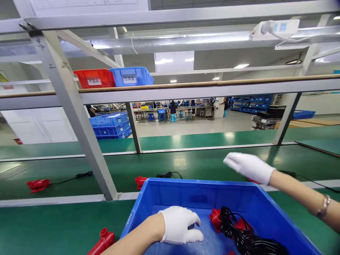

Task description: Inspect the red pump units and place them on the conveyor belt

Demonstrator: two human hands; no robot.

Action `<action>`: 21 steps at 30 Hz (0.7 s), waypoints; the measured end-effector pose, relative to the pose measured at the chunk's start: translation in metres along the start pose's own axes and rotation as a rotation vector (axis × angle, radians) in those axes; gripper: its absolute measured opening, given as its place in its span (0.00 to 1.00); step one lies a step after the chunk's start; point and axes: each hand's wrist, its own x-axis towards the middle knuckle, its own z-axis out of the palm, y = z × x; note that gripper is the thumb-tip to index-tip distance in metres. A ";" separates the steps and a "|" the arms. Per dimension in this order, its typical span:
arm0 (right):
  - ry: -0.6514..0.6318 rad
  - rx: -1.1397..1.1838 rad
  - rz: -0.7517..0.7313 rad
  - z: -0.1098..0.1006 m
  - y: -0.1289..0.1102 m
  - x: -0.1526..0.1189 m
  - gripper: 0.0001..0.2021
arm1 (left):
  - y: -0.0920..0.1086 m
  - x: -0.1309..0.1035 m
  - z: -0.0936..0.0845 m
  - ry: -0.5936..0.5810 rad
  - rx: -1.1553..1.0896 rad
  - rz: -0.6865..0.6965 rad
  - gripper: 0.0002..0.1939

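White-gloved, the left hand (180, 225) rested loosely curled and empty inside a blue bin (170, 193) beside red parts (216, 217). The right hand (249, 166) hovered open-fingered over the green belt (196, 164)

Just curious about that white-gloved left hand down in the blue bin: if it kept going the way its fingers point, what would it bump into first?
Most likely the red part with the black cord bundle, lying just right of the left hand inside the blue bin. Depth is hard to judge.

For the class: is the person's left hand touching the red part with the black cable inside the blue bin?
Apart. The head view shows bare blue bin floor between the left hand and the red part with its black cable.
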 end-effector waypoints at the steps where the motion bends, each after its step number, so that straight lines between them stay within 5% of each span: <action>1: -0.036 0.007 -0.111 0.009 -0.029 -0.008 0.18 | -0.001 0.000 0.002 0.003 0.012 0.011 0.22; 4: -0.150 -0.003 -0.325 0.052 -0.099 -0.037 0.09 | 0.001 0.001 0.004 -0.001 0.043 -0.001 0.25; 7: -0.201 -0.070 -0.324 0.097 -0.131 -0.056 0.07 | 0.005 0.002 0.003 -0.135 0.034 -0.083 0.29; 11: -0.206 -0.118 -0.237 0.132 -0.130 -0.055 0.05 | 0.006 0.007 0.002 -0.320 0.002 -0.157 0.35; 15: -0.226 -0.117 -0.165 0.150 -0.114 -0.050 0.15 | 0.004 0.008 0.004 -0.368 -0.034 -0.150 0.35; 18: -0.225 -0.063 -0.131 0.151 -0.096 -0.050 0.22 | 0.006 0.004 0.003 -0.175 -0.066 -0.149 0.36; 21: -0.025 0.120 -0.077 0.123 -0.089 -0.049 0.12 | 0.007 -0.001 0.002 0.266 -0.218 -0.225 0.42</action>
